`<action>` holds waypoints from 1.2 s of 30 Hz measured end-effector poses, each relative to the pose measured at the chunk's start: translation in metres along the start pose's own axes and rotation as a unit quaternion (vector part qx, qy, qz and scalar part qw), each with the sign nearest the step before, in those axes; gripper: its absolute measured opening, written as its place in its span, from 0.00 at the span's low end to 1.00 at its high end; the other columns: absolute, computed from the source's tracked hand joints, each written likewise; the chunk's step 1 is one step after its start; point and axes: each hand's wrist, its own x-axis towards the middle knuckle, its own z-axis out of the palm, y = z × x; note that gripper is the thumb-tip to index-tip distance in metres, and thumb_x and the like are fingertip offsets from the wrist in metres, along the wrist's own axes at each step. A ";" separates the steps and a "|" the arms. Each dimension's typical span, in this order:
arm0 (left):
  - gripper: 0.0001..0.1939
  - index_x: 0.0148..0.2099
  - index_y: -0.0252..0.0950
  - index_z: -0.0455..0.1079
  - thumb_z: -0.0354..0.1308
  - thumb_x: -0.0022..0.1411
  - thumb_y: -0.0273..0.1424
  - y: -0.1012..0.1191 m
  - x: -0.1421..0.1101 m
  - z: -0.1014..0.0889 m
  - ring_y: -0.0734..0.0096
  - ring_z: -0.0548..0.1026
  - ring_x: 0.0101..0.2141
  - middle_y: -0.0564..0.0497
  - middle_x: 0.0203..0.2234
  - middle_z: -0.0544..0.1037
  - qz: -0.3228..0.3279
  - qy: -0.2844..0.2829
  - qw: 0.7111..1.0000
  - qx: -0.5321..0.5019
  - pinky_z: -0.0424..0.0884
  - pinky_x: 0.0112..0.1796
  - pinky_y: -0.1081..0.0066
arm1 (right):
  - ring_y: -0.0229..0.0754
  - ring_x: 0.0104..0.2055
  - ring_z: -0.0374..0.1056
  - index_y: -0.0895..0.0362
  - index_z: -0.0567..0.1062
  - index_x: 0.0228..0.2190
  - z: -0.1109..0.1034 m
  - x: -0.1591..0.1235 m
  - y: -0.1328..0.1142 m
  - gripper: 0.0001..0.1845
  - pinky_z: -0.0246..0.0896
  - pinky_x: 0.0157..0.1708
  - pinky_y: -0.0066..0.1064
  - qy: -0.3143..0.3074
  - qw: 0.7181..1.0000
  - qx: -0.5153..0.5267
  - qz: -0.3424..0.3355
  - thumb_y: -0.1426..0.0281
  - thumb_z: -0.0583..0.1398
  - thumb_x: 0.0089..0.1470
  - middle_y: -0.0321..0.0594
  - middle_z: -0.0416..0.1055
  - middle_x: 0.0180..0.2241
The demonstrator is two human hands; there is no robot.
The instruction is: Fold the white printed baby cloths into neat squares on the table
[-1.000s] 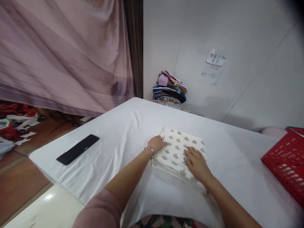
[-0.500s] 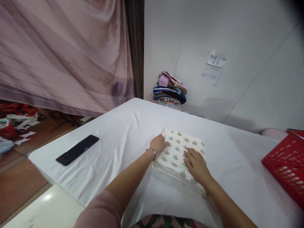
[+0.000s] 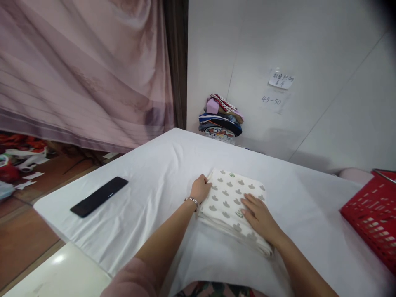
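Observation:
A folded cream cloth [image 3: 230,197] printed with small grey shapes lies in the middle of a table under a white sheet [image 3: 154,194]. My left hand [image 3: 201,188] curls against the cloth's left edge, fingers tucked at the side of the folds. My right hand [image 3: 259,216] lies flat on top of the cloth near its right front corner, fingers stretched out and pressing down. A bracelet circles my left wrist.
A black phone [image 3: 99,196] lies on the sheet at the left. A red plastic basket [image 3: 373,214] stands at the right edge. A pile of folded clothes [image 3: 221,118] sits by the wall beyond the table. A pink curtain [image 3: 86,70] hangs at the left.
My left hand has slid from the top of the cloth to its left edge. The right hand has shifted slightly toward me along the cloth.

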 end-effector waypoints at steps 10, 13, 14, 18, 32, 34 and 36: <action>0.10 0.41 0.35 0.66 0.57 0.55 0.29 -0.009 0.004 0.003 0.72 0.73 0.34 0.48 0.36 0.75 -0.064 -0.010 0.993 -0.102 0.65 0.34 0.75 | 0.48 0.62 0.48 0.52 0.67 0.52 0.001 -0.001 0.008 0.24 0.44 0.59 0.49 0.017 1.000 -0.019 0.000 0.58 0.47 0.59 0.41 0.57 0.59; 0.09 0.41 0.35 0.66 0.56 0.56 0.29 -0.010 0.003 0.004 0.72 0.74 0.33 0.48 0.36 0.76 -0.066 -0.011 0.991 -0.112 0.65 0.33 0.76 | 0.49 0.62 0.49 0.54 0.68 0.51 -0.007 0.012 0.009 0.23 0.45 0.59 0.47 0.042 0.999 -0.015 -0.001 0.59 0.48 0.58 0.43 0.57 0.59; 0.08 0.40 0.35 0.67 0.55 0.56 0.29 -0.011 0.003 0.004 0.72 0.74 0.33 0.48 0.35 0.76 -0.059 -0.012 0.992 -0.107 0.65 0.33 0.75 | 0.49 0.62 0.49 0.54 0.68 0.51 -0.010 0.019 0.008 0.23 0.46 0.59 0.46 0.053 0.998 -0.018 0.000 0.60 0.49 0.58 0.43 0.57 0.59; 0.07 0.40 0.37 0.67 0.54 0.57 0.29 -0.010 -0.001 0.004 0.70 0.73 0.33 0.50 0.31 0.76 -0.016 -0.006 0.999 -0.044 0.65 0.34 0.73 | 0.50 0.63 0.46 0.54 0.66 0.53 -0.017 0.055 0.009 0.24 0.46 0.58 0.45 0.076 0.996 -0.056 0.003 0.62 0.47 0.58 0.43 0.54 0.60; 0.09 0.39 0.37 0.67 0.48 0.61 0.34 -0.010 -0.013 0.006 0.66 0.73 0.36 0.46 0.34 0.76 0.034 0.004 0.997 0.063 0.62 0.36 0.70 | 0.48 0.57 0.56 0.54 0.62 0.55 -0.010 0.112 0.020 0.26 0.48 0.53 0.39 -0.022 0.995 -0.084 0.039 0.58 0.44 0.60 0.44 0.62 0.56; 0.09 0.38 0.37 0.67 0.49 0.62 0.34 -0.011 -0.014 0.006 0.66 0.73 0.35 0.47 0.34 0.76 0.038 0.007 0.998 0.048 0.62 0.35 0.70 | 0.47 0.52 0.63 0.53 0.65 0.53 -0.013 0.123 0.013 0.25 0.54 0.47 0.35 -0.041 0.997 -0.066 0.030 0.56 0.44 0.60 0.44 0.67 0.51; 0.09 0.38 0.37 0.67 0.49 0.62 0.35 -0.012 -0.016 0.006 0.67 0.73 0.35 0.48 0.34 0.76 0.040 0.010 0.998 0.037 0.62 0.35 0.70 | 0.47 0.44 0.67 0.53 0.69 0.46 -0.013 0.133 0.009 0.25 0.57 0.39 0.32 -0.061 0.995 -0.068 0.029 0.53 0.43 0.59 0.44 0.72 0.44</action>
